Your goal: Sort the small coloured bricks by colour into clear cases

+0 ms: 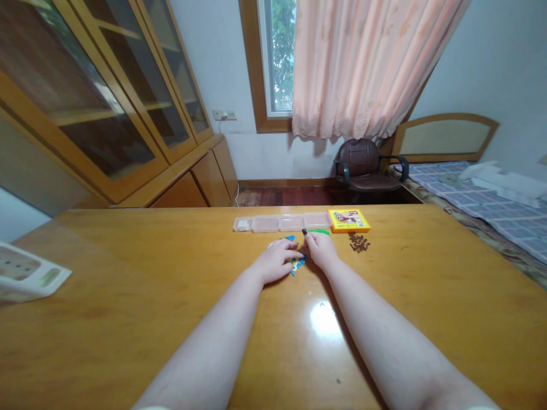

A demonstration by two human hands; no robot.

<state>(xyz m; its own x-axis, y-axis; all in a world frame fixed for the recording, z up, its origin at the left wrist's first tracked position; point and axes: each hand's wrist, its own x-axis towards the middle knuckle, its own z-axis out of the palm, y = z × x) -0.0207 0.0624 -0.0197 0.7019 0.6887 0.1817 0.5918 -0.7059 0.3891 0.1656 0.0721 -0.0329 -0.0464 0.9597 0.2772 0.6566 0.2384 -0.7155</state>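
Small blue and yellow pieces [298, 265] lie in a loose pile on the wooden table [171, 273], too small to name by kind. My left hand [277, 261] reaches over the pile from the left with its fingers apart, the fingertips at the pieces. On the other side, my right hand [321, 249] has its fingers curled in, with the thumb on top. What it pinches, if anything, is hidden. A few blue pieces [290, 237] lie beyond my left fingers. Green pieces [320, 232] lie just behind my right hand.
Clear plastic boxes [265, 224] stand in a row behind my hands, a yellow box [349, 220] at their right end. Brown pieces [359, 243] form a heap in front of it. A white holder [32, 273] stands at the left. Past the table is an armchair [363, 162].
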